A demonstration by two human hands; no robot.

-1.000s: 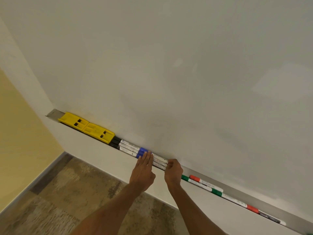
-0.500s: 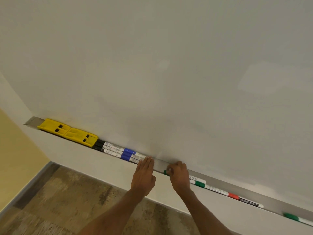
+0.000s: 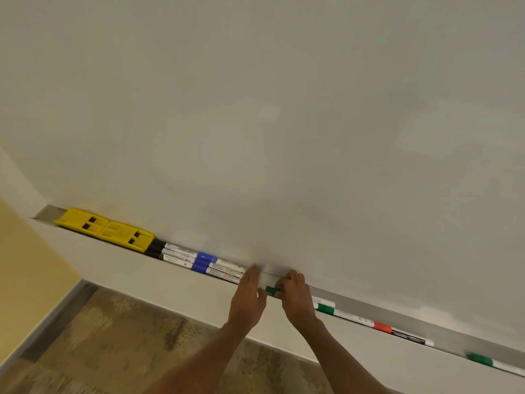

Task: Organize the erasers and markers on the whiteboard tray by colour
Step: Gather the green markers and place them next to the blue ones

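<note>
Pinching a green-capped marker [image 3: 273, 290] is the right hand [image 3: 297, 298], its grip closing around the barrel just above the whiteboard tray [image 3: 403, 317], with the green cap poking out toward the left hand [image 3: 247, 300]. That hand is lying flat and open-fingered against the tray's front edge, gripping nothing. At the tray's far left, 2 yellow erasers [image 3: 105, 228] are sitting end to end, then black-capped markers [image 3: 167, 253] and blue-capped markers [image 3: 211, 267] are lying stacked beside them. Judging by this, the greens are being gathered now: another green marker [image 3: 341, 313], a red marker [image 3: 397, 332] and a further green one [image 3: 494, 362] are waiting rightward. Next, the held marker probably needs sliding left into the bare gap beside the blues.
</note>
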